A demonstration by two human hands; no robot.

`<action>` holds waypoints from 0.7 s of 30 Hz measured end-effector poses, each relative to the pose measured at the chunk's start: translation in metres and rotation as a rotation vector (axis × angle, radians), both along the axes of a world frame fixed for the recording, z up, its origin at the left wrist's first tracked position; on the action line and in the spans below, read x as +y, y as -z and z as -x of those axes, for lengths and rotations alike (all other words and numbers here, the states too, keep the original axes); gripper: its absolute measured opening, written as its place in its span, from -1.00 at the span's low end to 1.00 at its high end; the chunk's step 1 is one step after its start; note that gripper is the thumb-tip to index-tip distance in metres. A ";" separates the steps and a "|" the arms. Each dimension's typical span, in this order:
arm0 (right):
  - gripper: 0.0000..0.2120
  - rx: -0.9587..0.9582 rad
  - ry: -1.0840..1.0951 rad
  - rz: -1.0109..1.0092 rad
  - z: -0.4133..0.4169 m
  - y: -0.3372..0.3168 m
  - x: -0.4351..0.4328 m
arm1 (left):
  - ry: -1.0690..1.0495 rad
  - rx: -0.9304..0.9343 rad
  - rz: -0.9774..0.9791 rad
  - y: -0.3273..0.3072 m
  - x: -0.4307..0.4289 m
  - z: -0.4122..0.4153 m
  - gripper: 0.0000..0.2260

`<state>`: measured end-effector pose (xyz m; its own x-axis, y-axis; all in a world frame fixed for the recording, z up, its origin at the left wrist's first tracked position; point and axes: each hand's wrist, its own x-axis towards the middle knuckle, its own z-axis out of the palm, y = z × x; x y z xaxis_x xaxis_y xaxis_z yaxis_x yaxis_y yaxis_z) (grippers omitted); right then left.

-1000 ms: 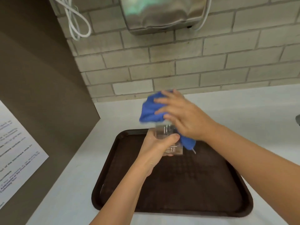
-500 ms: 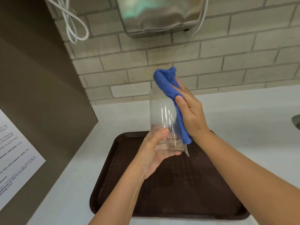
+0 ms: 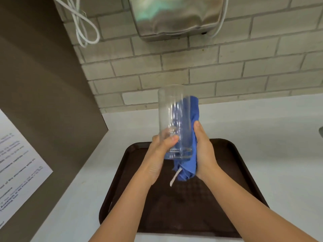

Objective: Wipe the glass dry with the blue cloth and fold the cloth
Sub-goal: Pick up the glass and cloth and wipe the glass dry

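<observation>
At the far left a white printed paper sheet [image 3: 19, 170] is stuck to a dark brown side panel [image 3: 43, 93]. Above it, a looped white cable [image 3: 82, 27] hangs against the pale brick wall [image 3: 227, 67]. Next comes the person's left hand [image 3: 158, 158], its fingers [image 3: 172, 139] clenched around the lower part of a tall clear cylindrical drinking glass [image 3: 173, 119], thumb across the near side. The glass stands upright in the air, mouth up, raised over the far edge of a dark brown textured plastic tray [image 3: 174, 206] that lies on the white desk [image 3: 262, 123]. Pressed against the right side of the glass is a bunched blue cloth [image 3: 192, 112], running from near the rim down past the base, with a small white tag [image 3: 173, 179] dangling below it. The right hand [image 3: 204, 151] grasps that cloth, palm pushing it onto the glass, thumb pointing up along the fabric. Overhead, a brushed-metal wall-mounted unit [image 3: 174, 16] is fixed to the bricks. At the right edge a grey object is barely in view; I cannot tell what it is.
</observation>
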<state>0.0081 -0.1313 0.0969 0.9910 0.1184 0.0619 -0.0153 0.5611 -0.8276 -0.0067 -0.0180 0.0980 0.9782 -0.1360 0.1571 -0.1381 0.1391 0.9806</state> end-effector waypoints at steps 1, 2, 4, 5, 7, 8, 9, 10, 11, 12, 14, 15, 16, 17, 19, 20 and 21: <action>-0.58 0.042 -0.013 -0.040 0.001 0.003 0.000 | -0.018 -0.020 -0.091 -0.002 0.000 0.001 -0.68; -0.58 0.063 -0.022 -0.061 0.001 0.005 -0.001 | -0.030 -0.032 -0.148 -0.004 0.000 0.003 -0.72; -0.58 0.082 -0.008 -0.061 0.000 0.003 -0.002 | -0.107 -0.055 -0.184 -0.009 0.000 0.004 -0.72; -0.59 0.090 0.019 -0.041 -0.001 0.000 -0.001 | -0.188 -0.076 -0.191 -0.011 0.001 0.002 -0.65; -0.62 0.094 0.103 0.048 -0.002 -0.007 0.000 | -0.363 -0.130 -0.259 -0.016 0.001 0.001 -0.55; -0.64 0.078 0.149 0.108 -0.001 -0.010 0.002 | -0.413 -0.150 -0.290 -0.020 0.000 0.002 -0.57; -0.65 0.038 0.185 0.166 0.000 -0.013 0.004 | -0.434 -0.159 -0.314 -0.021 -0.003 0.004 -0.61; -0.65 -0.015 0.214 0.219 0.002 -0.015 0.007 | -0.438 -0.156 -0.340 -0.020 -0.005 0.005 -0.63; -0.65 -0.070 0.233 0.265 0.006 -0.016 0.009 | -0.435 -0.143 -0.361 -0.019 -0.008 0.006 -0.61; -0.62 -0.121 0.242 0.305 0.011 -0.017 0.011 | -0.433 -0.123 -0.369 -0.019 -0.009 0.007 -0.57; -0.60 -0.206 0.219 0.357 0.020 -0.015 0.014 | -0.420 -0.067 -0.343 -0.023 -0.008 0.009 -0.44; -0.63 -0.242 0.198 0.361 0.025 -0.013 0.015 | -0.406 -0.030 -0.318 -0.024 -0.007 0.010 -0.32; -0.67 -0.279 0.176 0.362 0.030 -0.013 0.017 | -0.388 0.014 -0.278 -0.025 -0.005 0.010 -0.19; -0.69 -0.334 0.168 0.388 0.032 -0.014 0.018 | -0.353 0.052 -0.208 -0.025 -0.003 0.011 -0.13; -0.69 -0.469 0.165 0.497 0.029 -0.022 0.018 | -0.227 0.109 0.007 -0.022 -0.002 0.015 -0.20; -0.67 -0.537 0.179 0.563 0.023 -0.028 0.017 | -0.153 0.119 0.116 -0.020 0.000 0.016 -0.30; -0.64 -0.586 0.204 0.622 0.014 -0.036 0.015 | -0.078 0.121 0.209 -0.018 0.001 0.015 -0.40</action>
